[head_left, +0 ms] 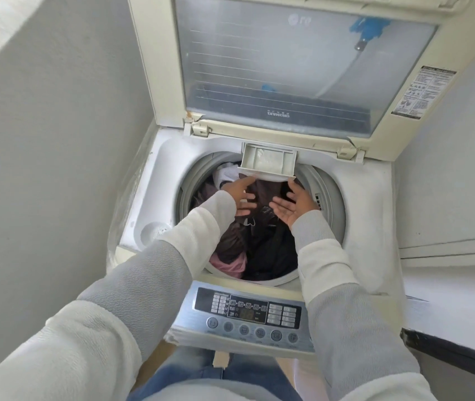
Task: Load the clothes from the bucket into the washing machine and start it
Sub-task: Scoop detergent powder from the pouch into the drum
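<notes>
A top-loading washing machine (375, 215) stands in front of me with its lid (288, 62) raised. Dark, brown, pink and white clothes (262, 250) fill the drum. Both my hands reach into the drum opening above the pile. My left hand (243, 198) has its fingers spread and loosely bent over the dark cloth. My right hand (292, 204) is palm-up with straight fingers and holds nothing. The bucket is out of view.
The detergent drawer (268, 163) juts out over the drum's far rim. The control panel (248, 316) with round buttons sits at the near edge. A grey wall (56, 169) is close on the left, and a white ledge (456, 299) lies on the right.
</notes>
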`<state>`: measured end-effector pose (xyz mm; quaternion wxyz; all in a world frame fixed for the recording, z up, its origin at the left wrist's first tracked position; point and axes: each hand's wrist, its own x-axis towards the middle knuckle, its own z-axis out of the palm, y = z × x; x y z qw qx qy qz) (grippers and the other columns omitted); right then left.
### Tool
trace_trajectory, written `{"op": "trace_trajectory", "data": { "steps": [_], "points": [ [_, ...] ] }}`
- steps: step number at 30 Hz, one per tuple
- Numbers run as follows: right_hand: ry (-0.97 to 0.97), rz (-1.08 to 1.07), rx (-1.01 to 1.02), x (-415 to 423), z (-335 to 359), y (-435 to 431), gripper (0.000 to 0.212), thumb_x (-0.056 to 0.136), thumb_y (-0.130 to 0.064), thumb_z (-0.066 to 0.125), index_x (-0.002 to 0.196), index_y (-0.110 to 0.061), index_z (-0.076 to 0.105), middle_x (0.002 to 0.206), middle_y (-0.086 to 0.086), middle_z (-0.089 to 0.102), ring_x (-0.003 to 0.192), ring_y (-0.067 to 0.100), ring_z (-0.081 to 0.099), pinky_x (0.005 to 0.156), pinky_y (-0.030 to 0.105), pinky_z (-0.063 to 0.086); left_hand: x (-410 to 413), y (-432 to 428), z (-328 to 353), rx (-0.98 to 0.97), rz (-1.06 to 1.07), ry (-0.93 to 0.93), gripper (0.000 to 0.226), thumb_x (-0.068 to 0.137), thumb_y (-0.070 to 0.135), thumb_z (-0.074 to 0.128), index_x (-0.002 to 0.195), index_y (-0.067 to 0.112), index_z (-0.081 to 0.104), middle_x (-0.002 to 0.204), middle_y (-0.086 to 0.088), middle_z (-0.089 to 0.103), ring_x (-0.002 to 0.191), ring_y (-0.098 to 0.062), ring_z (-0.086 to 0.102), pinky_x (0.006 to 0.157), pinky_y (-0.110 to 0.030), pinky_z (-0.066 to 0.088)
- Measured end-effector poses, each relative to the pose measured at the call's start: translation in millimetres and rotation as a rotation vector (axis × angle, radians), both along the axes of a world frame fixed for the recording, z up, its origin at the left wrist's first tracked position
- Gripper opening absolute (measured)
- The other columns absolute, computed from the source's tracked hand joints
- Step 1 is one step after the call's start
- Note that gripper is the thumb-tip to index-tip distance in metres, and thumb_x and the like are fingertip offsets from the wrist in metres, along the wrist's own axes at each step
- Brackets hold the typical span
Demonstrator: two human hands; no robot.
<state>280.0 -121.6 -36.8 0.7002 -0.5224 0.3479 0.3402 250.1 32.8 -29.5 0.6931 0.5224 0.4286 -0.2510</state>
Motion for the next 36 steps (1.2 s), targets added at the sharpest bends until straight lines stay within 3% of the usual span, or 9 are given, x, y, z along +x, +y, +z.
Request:
{"op": "trace_trajectory", "data": {
  "steps": [4, 6, 8, 12, 16, 22, 25, 32, 36],
  "points": [
    [-0.105, 0.149, -0.143, -18, 25, 0, 0.054, 0.091, -0.039, 0.064, 0.134, -0.009, 0.049, 0.125, 0.014, 0.063, 0.101, 0.028, 0.066, 0.064, 0.027, 0.051, -18, 19, 13, 0.167, -0.180, -0.060, 0.052, 0.091, 0.041, 0.063, 0.132, 0.011, 0.052, 0.108, -0.004, 0.060, 0.081, -0.017, 0.060, 0.066, -0.029, 0.047],
    [-0.206, 0.226, -0.254, -20, 36, 5, 0.031, 0.090, -0.037, 0.065, 0.111, -0.015, 0.061, 0.112, 0.007, 0.067, 0.105, 0.027, 0.065, 0.063, 0.025, 0.048, -19, 31, 19, 0.273, -0.230, -0.127, 0.043, 0.091, 0.037, 0.064, 0.124, 0.009, 0.059, 0.103, -0.003, 0.060, 0.074, -0.015, 0.060, 0.064, -0.027, 0.048],
    [-0.347, 0.290, -0.379, -21, 46, 11, 0.017, 0.086, -0.039, 0.069, 0.089, -0.023, 0.063, 0.091, -0.001, 0.068, 0.093, 0.022, 0.067, 0.061, 0.025, 0.045, -24, 43, 26, 0.335, -0.261, -0.162, 0.030, 0.090, 0.032, 0.065, 0.114, 0.014, 0.061, 0.103, -0.003, 0.061, 0.075, -0.017, 0.060, 0.068, -0.028, 0.047],
    [-0.602, 0.450, -0.528, -19, 78, 23, 0.036, 0.079, -0.043, 0.073, 0.109, -0.028, 0.063, 0.110, -0.001, 0.069, 0.098, 0.017, 0.064, 0.085, 0.034, 0.051, -42, 59, 53, 0.510, -0.259, -0.261, 0.023, 0.085, 0.026, 0.071, 0.101, 0.012, 0.063, 0.100, -0.008, 0.065, 0.071, -0.015, 0.058, 0.063, -0.027, 0.047],
    [-0.887, 0.611, -0.511, -11, 122, 46, 0.040, 0.080, -0.034, 0.077, 0.115, -0.022, 0.063, 0.108, 0.002, 0.068, 0.098, 0.017, 0.064, 0.082, 0.025, 0.042, -70, 76, 102, 0.830, -0.314, -0.320, 0.035, 0.077, 0.038, 0.078, 0.104, 0.020, 0.064, 0.104, 0.004, 0.058, 0.095, -0.017, 0.056, 0.083, -0.025, 0.040],
    [-1.285, 0.854, -0.467, -20, 197, 88, 0.054, 0.079, -0.034, 0.078, 0.126, -0.017, 0.059, 0.117, 0.004, 0.066, 0.108, 0.025, 0.062, 0.097, 0.041, 0.048, -115, 84, 193, 1.174, -0.292, -0.350, 0.043, 0.078, 0.037, 0.078, 0.115, 0.024, 0.060, 0.120, 0.004, 0.056, 0.108, -0.021, 0.058, 0.094, -0.029, 0.043],
    [-1.464, 0.947, -0.411, -38, 227, 109, 0.057, 0.079, -0.036, 0.078, 0.129, -0.020, 0.057, 0.123, 0.001, 0.064, 0.116, 0.024, 0.058, 0.100, 0.039, 0.044, -147, 87, 238, 1.390, -0.336, -0.351, 0.053, 0.078, 0.039, 0.075, 0.125, 0.024, 0.054, 0.129, -0.001, 0.054, 0.114, -0.024, 0.055, 0.097, -0.033, 0.042],
    [-1.779, 1.058, -0.283, -85, 289, 171, 0.063, 0.081, -0.036, 0.075, 0.136, -0.018, 0.051, 0.137, 0.002, 0.055, 0.128, 0.020, 0.049, 0.108, 0.031, 0.034, -219, 125, 314, 1.877, -0.249, -0.079, 0.081, 0.076, 0.054, 0.070, 0.143, 0.026, 0.034, 0.149, 0.001, 0.038, 0.137, -0.025, 0.034, 0.107, -0.045, 0.033],
    [-1.906, 1.091, -0.209, -106, 313, 204, 0.073, 0.078, -0.039, 0.077, 0.141, -0.017, 0.046, 0.144, 0.001, 0.048, 0.134, 0.016, 0.044, 0.109, 0.029, 0.032, -243, 169, 346, 1.922, -0.146, 0.240, 0.105, 0.066, 0.076, 0.063, 0.149, 0.028, 0.020, 0.155, 0.002, 0.026, 0.143, -0.027, 0.023, 0.112, -0.052, 0.026]
  ]
}}
